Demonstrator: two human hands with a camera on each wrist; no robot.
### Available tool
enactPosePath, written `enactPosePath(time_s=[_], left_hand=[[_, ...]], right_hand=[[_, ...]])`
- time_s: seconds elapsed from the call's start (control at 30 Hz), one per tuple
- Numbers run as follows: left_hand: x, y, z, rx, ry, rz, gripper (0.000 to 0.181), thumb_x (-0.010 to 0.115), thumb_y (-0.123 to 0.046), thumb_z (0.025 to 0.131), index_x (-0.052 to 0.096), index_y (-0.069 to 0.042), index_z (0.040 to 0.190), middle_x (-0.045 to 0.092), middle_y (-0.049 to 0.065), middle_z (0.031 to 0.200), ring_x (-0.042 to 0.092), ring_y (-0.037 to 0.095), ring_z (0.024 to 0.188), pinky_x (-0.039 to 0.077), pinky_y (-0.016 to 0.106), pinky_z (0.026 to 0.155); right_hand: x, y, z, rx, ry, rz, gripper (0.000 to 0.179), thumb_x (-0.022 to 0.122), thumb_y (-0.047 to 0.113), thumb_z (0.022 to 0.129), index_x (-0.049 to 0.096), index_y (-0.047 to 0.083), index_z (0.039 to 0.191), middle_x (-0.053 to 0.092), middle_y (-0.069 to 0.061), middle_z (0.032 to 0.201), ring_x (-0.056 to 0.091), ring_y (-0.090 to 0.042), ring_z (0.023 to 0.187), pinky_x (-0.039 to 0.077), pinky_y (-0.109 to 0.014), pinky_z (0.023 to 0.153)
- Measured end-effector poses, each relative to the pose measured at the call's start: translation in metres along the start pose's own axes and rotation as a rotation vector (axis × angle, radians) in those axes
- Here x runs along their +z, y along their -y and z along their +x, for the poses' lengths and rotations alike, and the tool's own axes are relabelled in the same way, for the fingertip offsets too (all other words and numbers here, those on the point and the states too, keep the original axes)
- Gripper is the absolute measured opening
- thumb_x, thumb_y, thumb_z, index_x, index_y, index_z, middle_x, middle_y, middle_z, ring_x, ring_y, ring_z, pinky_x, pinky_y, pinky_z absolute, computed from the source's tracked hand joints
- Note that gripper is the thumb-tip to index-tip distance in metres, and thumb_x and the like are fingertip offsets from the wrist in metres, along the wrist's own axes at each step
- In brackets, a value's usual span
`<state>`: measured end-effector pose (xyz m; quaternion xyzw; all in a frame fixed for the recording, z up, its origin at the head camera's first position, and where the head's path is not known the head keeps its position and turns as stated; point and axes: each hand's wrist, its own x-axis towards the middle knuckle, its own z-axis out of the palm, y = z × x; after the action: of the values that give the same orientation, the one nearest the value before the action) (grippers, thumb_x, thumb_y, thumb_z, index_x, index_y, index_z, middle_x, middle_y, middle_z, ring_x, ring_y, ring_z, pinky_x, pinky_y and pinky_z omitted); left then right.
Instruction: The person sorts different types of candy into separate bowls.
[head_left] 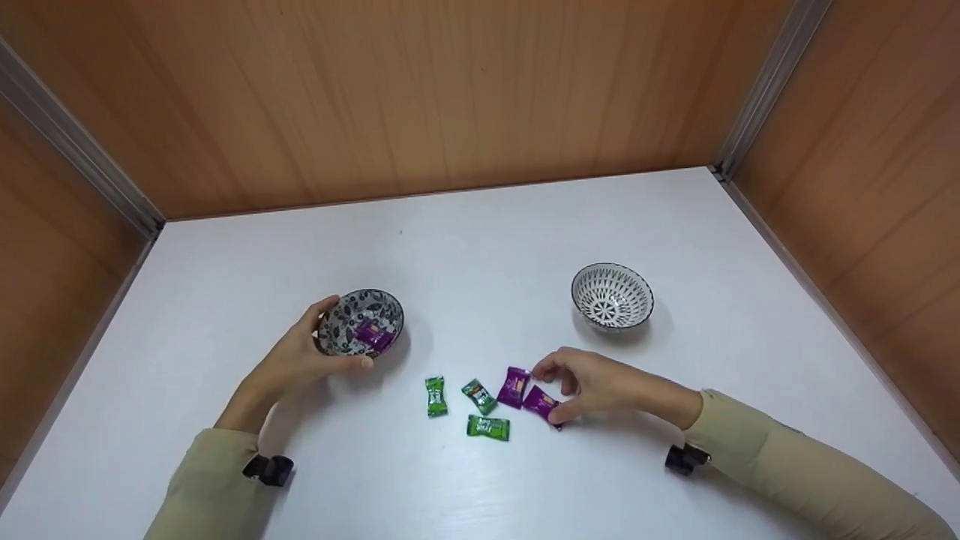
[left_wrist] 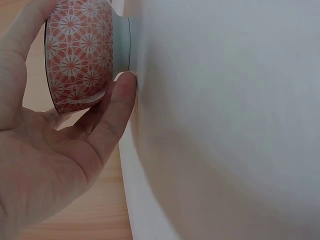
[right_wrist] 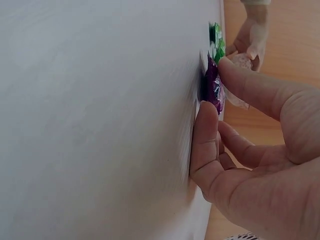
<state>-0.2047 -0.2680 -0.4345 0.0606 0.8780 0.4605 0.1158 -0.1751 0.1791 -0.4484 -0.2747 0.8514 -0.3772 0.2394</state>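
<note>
Touches a purple candy [head_left: 541,403] on the desk [head_left: 480,262] with the thumb of the right hand [head_left: 592,382], other fingers curved close by, too unclear to tell a pinch from mere contact, just beside another purple candy [head_left: 514,387] and with three green candies [head_left: 478,396] lying to the left. Grasps a floral bowl [head_left: 337,322] in the curled fingers of the left hand [head_left: 296,356], red-patterned outside and containing at least one more purple candy [head_left: 373,335], well apart from a pale bowl [head_left: 613,296] standing upright beyond the right hand.
</note>
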Motion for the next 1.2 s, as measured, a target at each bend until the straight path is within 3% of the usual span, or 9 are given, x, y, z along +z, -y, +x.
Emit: enactPosePath(time_s=[0.57,0.73,0.97,1.2], left_hand=[[-0.0003,0.0004,-0.0033,-0.019,0.017,-0.087,0.125,0.094,-0.034,0.072,0.011,-0.014,0.163,0.031,0.026,0.158,0.034,0.042,0.143,0.028,0.056,0.117],[0.0006,0.0007,-0.0010,-0.016,0.014,-0.071,0.124,0.094,-0.035,0.072,0.012,-0.013,0.163,0.029,0.025,0.159,0.031,0.043,0.145,0.026,0.058,0.118],[0.0018,-0.0006,0.0026,-0.020,0.012,-0.038,0.125,0.094,-0.039,0.071,0.013,-0.015,0.163,0.029,0.024,0.160,0.030,0.042,0.146,0.023,0.059,0.118],[0.0001,0.0003,-0.0010,-0.031,0.012,-0.037,0.125,0.094,-0.038,0.072,0.011,-0.015,0.163,0.029,0.025,0.159,0.031,0.043,0.145,0.024,0.060,0.118]], right_hand=[[-0.0028,-0.0008,0.0043,-0.058,0.034,-0.042,0.049,0.087,0.019,0.081,0.067,0.004,0.123,0.065,-0.002,0.114,0.059,-0.015,0.090,0.052,-0.027,0.081],[-0.0015,-0.0008,0.0038,-0.050,0.049,-0.047,0.052,0.087,0.024,0.081,0.066,0.005,0.125,0.062,-0.001,0.111,0.056,-0.016,0.089,0.050,-0.025,0.078],[-0.0007,-0.0005,0.0022,-0.050,0.048,-0.046,0.045,0.087,0.019,0.080,0.069,0.009,0.121,0.059,-0.001,0.106,0.053,-0.017,0.087,0.047,-0.025,0.075],[0.0010,0.0034,0.0044,-0.056,0.052,-0.078,0.045,0.086,0.022,0.082,0.069,0.009,0.121,0.058,-0.001,0.107,0.053,-0.016,0.087,0.048,-0.026,0.076]])
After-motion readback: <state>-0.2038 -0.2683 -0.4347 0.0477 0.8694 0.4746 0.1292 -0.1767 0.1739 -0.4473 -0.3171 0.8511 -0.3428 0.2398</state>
